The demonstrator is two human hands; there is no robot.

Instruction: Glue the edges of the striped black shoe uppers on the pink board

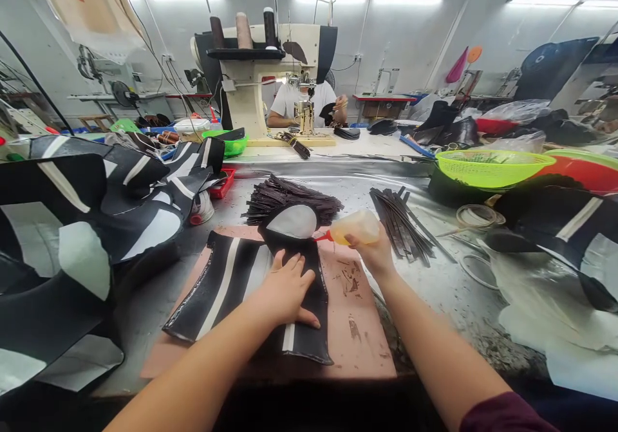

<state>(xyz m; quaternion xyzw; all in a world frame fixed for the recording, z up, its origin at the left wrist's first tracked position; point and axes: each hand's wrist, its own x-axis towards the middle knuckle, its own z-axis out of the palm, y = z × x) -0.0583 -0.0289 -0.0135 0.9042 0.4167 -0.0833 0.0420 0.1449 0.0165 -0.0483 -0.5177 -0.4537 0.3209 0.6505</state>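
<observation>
A black shoe-upper piece (232, 284) with white stripes lies flat on a pink work board (352, 329). My left hand (284, 290) presses down on its middle, fingers spread. My right hand (374, 252) grips a yellowish squeeze bottle (355, 227); its red nozzle points left at the piece's edge, just below a grey oval patch (292, 221).
Dark strips lie in a fanned pile (290, 197) behind the board and a second bundle (400, 223) to the right. Stacked black-and-white pieces (96, 219) fill the left side, with more (560, 226) at right. A green basket (492, 165) and a sewing machine (270, 78) stand farther back, a seated person behind the machine.
</observation>
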